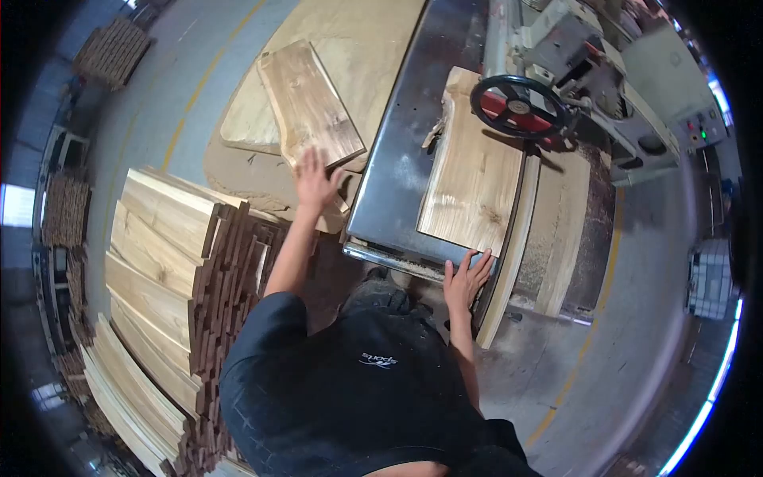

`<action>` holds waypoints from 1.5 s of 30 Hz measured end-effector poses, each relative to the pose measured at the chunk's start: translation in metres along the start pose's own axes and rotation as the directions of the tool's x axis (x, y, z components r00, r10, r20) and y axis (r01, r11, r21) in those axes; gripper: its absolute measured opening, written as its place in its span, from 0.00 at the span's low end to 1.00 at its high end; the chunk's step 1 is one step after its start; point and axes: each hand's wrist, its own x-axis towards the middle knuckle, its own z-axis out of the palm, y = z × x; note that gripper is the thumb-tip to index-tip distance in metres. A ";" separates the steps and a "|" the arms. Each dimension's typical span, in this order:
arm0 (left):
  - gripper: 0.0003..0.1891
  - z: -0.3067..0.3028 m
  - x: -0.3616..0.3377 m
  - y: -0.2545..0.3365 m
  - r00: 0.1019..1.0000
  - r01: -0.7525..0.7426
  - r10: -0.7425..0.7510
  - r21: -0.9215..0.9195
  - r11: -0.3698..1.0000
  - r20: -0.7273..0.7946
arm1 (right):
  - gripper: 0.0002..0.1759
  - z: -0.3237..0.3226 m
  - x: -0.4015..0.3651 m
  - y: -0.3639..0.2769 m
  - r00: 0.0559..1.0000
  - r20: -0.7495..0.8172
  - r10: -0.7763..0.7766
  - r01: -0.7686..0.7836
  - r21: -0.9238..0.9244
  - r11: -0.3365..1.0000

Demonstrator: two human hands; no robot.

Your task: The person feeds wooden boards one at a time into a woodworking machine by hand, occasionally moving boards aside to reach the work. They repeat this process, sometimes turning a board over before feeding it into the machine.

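Note:
A wide wooden board (473,179) with one uneven edge lies flat on the dark metal machine table (397,159), alongside a straight guide rail. My right hand (467,278) rests with fingers spread at the board's near end, fingertips right at its edge. To the left, a second wooden board (306,99) lies tilted on a sawdust-covered surface. My left hand (315,181) reaches over that board's near end with fingers apart, slightly blurred, and overlaps it in this view.
Above the far end of the table stands a machine head with a black handwheel (518,106). Its control box (699,131) is at the far right. Stacked planks (159,270) rise close on my left. Narrow strips (564,238) lie in sawdust beyond the rail.

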 end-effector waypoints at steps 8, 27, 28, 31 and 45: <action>0.51 -0.015 0.011 -0.067 0.990 -0.117 0.122 -0.068 0.991 0.073 | 0.33 -0.003 0.003 -0.007 0.993 -0.075 0.095 -0.089 0.091 0.992; 0.47 -0.359 -0.030 0.211 0.142 -0.924 -0.312 -0.239 0.298 -0.939 | 0.39 -0.003 0.001 0.002 0.998 -0.043 -0.039 0.035 -0.087 0.996; 0.36 -0.403 -0.096 0.207 0.479 -0.803 0.026 -0.427 0.415 -0.877 | 0.39 0.007 0.002 0.003 0.992 -0.115 -0.041 0.039 -0.019 0.999; 0.12 -0.496 -0.108 0.196 0.790 -0.383 0.526 -0.416 0.824 0.315 | 0.38 0.003 0.003 0.004 0.990 -0.124 -0.062 0.069 0.054 0.996; 0.18 -0.392 -0.058 0.208 0.732 -0.592 0.034 -0.610 0.526 -0.681 | 0.41 0.042 0.005 0.017 0.956 -0.284 -0.075 0.087 0.030 0.996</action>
